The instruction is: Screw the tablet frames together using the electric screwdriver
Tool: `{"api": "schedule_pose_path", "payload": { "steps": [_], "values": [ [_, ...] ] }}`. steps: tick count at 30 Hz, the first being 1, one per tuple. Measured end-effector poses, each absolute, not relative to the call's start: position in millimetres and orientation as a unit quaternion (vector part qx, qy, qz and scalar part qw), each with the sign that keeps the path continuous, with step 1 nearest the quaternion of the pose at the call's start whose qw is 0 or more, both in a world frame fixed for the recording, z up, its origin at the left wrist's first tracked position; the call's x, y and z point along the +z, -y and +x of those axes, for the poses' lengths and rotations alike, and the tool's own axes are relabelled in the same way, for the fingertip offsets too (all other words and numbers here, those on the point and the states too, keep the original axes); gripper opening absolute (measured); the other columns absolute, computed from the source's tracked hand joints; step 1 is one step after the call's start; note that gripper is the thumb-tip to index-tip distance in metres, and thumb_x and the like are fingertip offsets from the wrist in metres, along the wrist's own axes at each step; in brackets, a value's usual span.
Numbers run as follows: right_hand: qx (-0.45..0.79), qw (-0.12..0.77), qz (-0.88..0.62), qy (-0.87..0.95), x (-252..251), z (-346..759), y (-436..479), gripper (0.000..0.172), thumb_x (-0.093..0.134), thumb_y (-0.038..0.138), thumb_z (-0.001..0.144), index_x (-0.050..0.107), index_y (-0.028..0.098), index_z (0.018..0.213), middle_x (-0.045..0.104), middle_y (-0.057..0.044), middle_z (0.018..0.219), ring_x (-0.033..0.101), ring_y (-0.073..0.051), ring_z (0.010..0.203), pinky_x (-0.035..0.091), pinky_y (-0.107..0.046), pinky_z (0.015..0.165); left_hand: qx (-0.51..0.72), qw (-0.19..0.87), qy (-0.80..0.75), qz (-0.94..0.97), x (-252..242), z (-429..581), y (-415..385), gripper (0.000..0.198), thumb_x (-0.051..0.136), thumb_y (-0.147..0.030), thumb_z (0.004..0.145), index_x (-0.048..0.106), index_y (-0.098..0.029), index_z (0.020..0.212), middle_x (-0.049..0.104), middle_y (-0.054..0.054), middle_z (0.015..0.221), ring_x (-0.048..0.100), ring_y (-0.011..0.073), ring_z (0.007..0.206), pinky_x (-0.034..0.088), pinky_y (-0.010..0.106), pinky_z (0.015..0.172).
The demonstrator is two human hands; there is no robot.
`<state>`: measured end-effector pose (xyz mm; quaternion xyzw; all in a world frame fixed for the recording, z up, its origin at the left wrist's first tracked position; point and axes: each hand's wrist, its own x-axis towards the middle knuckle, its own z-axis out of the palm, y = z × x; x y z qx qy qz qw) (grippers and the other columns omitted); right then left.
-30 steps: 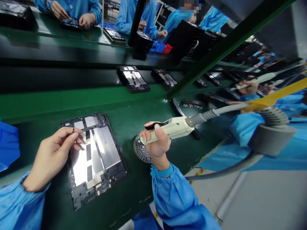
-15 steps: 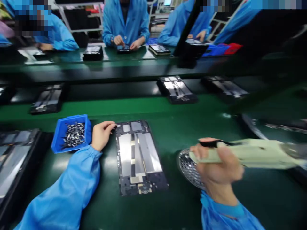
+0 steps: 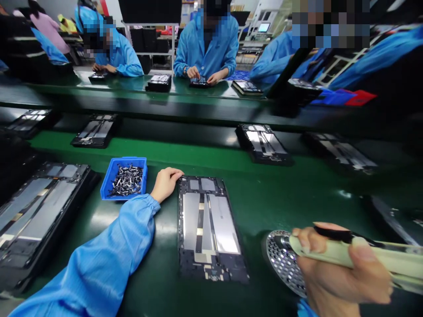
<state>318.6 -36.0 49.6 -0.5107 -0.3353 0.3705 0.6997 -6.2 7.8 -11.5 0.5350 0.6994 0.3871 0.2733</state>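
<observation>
- Two hands [image 3: 166, 185] are well apart, neither one on the other's work: the left hand lies open, its fingertips [image 3: 177, 173] touching or just beside the top corner of a tablet frame [image 3: 209, 229], with no grip on it. The right hand [image 3: 340, 268] is closed around a cream electric screwdriver [image 3: 370, 255].
- That frame lies flat on the green surface [image 3: 264, 207], between the two hands, with its silver panels facing up and a small circuit board [image 3: 213, 275] at its near end.
- It looks light, thin and fairly stiff, though probably fragile at the board. The smooth panels may be slippery, so the black outer rim seems the best place to take hold.
- A blue bin [image 3: 107, 185] of small metal parts [image 3: 127, 180] stands just beyond the left sleeve [image 3: 99, 259].
- A round perforated metal plate [image 3: 284, 262] lies under the right hand.
- More frames rest nearby, one to the left [image 3: 42, 215] and others farther along [image 3: 262, 143].
- Across the surface, a co-worker in a blue coat [image 3: 205, 44] works with both hands on a small dark device [image 3: 199, 81].
</observation>
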Motion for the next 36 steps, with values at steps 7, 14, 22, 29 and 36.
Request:
{"api": "schedule_pose_path", "payload": {
  "steps": [7,14,22,29,36],
  "values": [
    [0.372,0.683,-0.491,0.393,39,322,38,0.035,0.07,0.063,0.056,0.071,0.028,0.058,0.032,0.002,0.035,0.034,-0.017,0.036,0.036,-0.041,0.049,0.398,0.3,-0.699,0.514,-17,2,-10,0.018,0.065,-0.015,0.093,0.082,-0.016,0.093,0.08,0.007,0.1,0.074,0.0212,0.096,0.057,0.03,0.092],
    [0.409,0.679,-0.415,0.447,63,289,40,0.034,0.071,0.056,0.068,0.071,0.023,0.072,0.037,0.004,0.041,0.039,-0.016,0.04,0.04,-0.035,0.05,0.397,0.284,-0.706,0.513,-19,1,-8,0.013,0.07,-0.011,0.089,0.081,-0.016,0.093,0.076,0.006,0.093,0.069,0.0182,0.084,0.054,0.03,0.089],
    [0.53,0.615,-0.335,0.478,85,163,-11,0.036,0.082,0.056,0.072,0.075,0.021,0.072,0.043,0.006,0.04,0.042,-0.012,0.035,0.043,-0.03,0.043,0.392,0.298,-0.697,0.522,-22,-4,-12,0.011,0.07,-0.015,0.088,0.08,-0.017,0.082,0.078,0.005,0.087,0.069,0.0174,0.079,0.054,0.029,0.084],
    [0.523,0.611,-0.319,0.501,47,97,-53,0.029,0.072,0.047,0.086,0.07,0.022,0.072,0.046,0.005,0.044,0.044,-0.014,0.038,0.045,-0.032,0.044,0.386,0.329,-0.694,0.512,-22,-2,-14,0.014,0.068,-0.012,0.087,0.08,-0.017,0.082,0.077,0.004,0.079,0.069,0.0168,0.072,0.055,0.026,0.076],
    [0.523,0.609,-0.327,0.499,35,91,-57,0.032,0.077,0.049,0.078,0.068,0.019,0.071,0.048,0.007,0.042,0.047,-0.012,0.037,0.047,-0.028,0.046,0.378,0.329,-0.712,0.491,-24,2,-13,0.016,0.065,-0.012,0.087,0.08,-0.017,0.085,0.079,0.005,0.087,0.069,0.018,0.076,0.051,0.026,0.076]
  ]
}}
